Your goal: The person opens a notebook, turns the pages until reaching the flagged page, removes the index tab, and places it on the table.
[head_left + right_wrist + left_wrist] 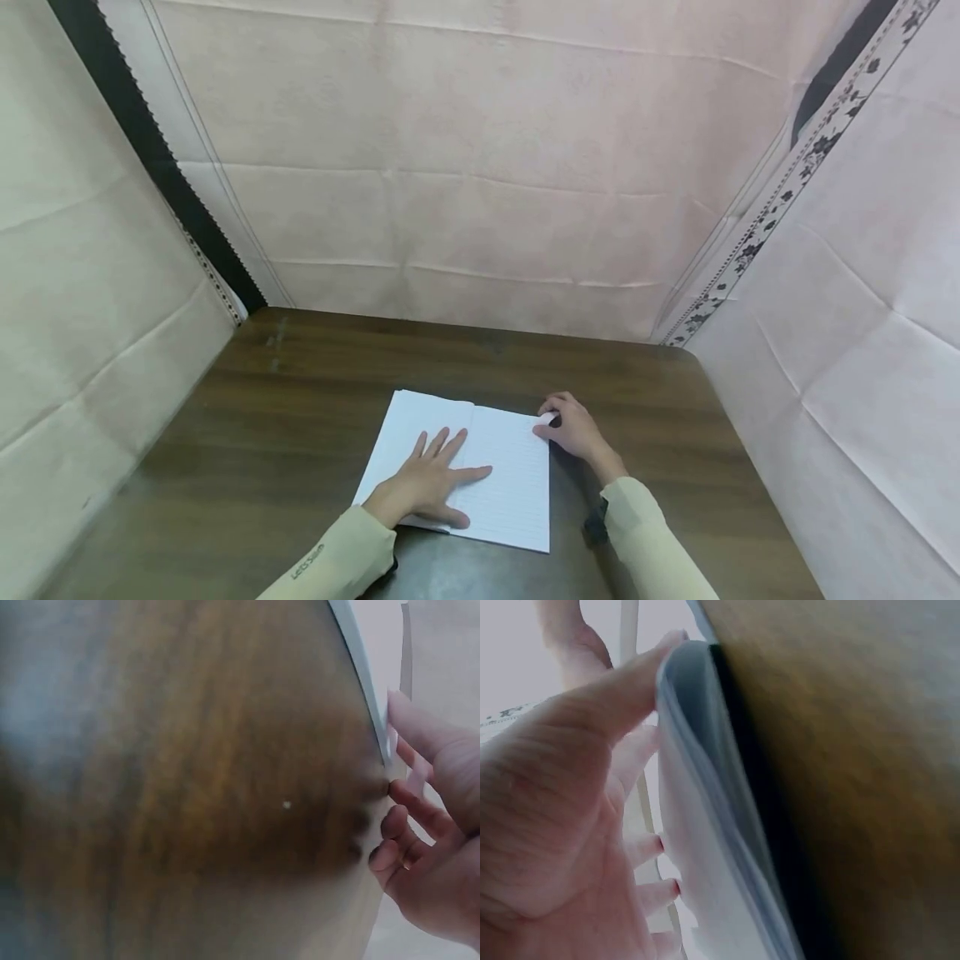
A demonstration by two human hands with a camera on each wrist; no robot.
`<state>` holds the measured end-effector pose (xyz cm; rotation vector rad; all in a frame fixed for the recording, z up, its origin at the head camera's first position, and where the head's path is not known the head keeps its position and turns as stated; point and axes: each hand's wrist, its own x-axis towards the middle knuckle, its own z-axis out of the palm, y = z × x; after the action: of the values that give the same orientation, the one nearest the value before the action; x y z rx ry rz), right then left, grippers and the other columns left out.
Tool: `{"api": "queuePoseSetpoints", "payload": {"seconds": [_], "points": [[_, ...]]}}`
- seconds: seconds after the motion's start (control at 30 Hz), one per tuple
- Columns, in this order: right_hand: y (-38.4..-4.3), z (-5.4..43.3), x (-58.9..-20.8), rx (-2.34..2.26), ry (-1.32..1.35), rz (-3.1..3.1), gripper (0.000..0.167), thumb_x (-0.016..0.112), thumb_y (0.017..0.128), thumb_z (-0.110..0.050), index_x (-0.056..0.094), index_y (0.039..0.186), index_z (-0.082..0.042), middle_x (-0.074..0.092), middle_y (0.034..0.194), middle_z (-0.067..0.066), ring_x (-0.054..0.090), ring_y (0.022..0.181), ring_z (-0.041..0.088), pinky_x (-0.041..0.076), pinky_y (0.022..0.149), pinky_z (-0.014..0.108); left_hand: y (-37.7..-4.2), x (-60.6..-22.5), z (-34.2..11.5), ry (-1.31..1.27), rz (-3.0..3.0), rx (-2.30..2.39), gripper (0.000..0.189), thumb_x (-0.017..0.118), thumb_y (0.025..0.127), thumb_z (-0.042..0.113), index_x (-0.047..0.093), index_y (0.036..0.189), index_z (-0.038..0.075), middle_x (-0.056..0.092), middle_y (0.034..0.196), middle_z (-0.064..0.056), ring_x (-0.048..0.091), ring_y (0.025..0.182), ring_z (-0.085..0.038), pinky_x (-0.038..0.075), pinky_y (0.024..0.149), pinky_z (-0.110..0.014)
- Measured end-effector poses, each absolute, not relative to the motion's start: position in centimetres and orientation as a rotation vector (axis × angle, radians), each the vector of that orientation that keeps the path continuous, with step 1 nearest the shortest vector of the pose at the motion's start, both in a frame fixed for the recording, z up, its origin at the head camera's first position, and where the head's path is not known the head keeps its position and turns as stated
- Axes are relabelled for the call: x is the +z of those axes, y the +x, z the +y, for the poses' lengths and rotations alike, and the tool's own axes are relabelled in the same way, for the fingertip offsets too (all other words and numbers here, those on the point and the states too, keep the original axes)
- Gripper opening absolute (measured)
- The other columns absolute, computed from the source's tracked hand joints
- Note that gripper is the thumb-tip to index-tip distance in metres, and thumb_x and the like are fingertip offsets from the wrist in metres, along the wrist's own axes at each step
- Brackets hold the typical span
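An open notebook (pixel 507 492) with white lined pages lies on the brown table. My left hand (pixel 429 482) rests over its left page with fingers spread, the thumb and index finger reaching across the centre fold. In the left wrist view, the curved stack of pages (pixel 697 772) shows at the lower edge beside the thumb, above a dark cover (pixel 750 795). At the upper right corner, my right hand (pixel 573 429) pinches the page corner between thumb and fingers. The right wrist view has this hand (pixel 435 817) at the notebook's edge (pixel 367 682), its other fingers curled.
The wooden table (pixel 285 450) extends around the notebook on all sides. Pale cloth walls (pixel 480 167) enclose it at the back, left and right. A dark band (pixel 157 158) runs down the left corner, and a floral strip (pixel 780 208) down the right.
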<state>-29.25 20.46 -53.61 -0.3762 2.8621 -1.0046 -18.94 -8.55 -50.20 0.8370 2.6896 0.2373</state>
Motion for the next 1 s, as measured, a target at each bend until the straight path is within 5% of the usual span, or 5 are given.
{"api": "queuePoseSetpoints", "payload": {"seconds": [0.17, 0.4, 1.0], "points": [[-28.5, 20.7, -53.8, -1.11, -0.309, 2.919, 0.007, 0.076, 0.09, -0.017, 0.069, 0.091, -0.015, 0.061, 0.117, 0.01, 0.066, 0.102, 0.03, 0.055, 0.083, 0.047, -18.3, -50.8, -9.4, 0.812, 2.659, 0.345, 0.085, 0.07, 0.079, 0.068, 0.04, 0.153, 0.039, 0.009, 0.166, -0.018, 0.005, 0.151, -0.044, 0.009, 0.112, -0.072], [-28.0, 21.7, -53.3, -1.19, -0.271, 2.932, 0.006, 0.075, 0.091, -0.015, 0.069, 0.094, -0.013, 0.067, 0.095, 0.005, 0.068, 0.088, 0.026, 0.056, 0.072, 0.039, -17.7, -51.9, -10.4, 0.814, 2.691, 0.415, 0.085, 0.067, 0.081, 0.069, 0.038, 0.154, 0.037, 0.008, 0.165, -0.021, 0.005, 0.149, -0.047, 0.01, 0.108, -0.077], [-27.0, 24.5, -53.9, -0.989, -0.247, 2.906, 0.006, 0.076, 0.089, -0.014, 0.071, 0.088, -0.018, 0.068, 0.092, 0.001, 0.059, 0.086, 0.023, 0.046, 0.08, 0.044, -17.1, -51.2, -11.5, 0.811, 2.69, 0.379, 0.085, 0.064, 0.083, 0.07, 0.037, 0.155, 0.034, 0.006, 0.166, -0.021, 0.006, 0.15, -0.047, 0.012, 0.108, -0.077]]}}
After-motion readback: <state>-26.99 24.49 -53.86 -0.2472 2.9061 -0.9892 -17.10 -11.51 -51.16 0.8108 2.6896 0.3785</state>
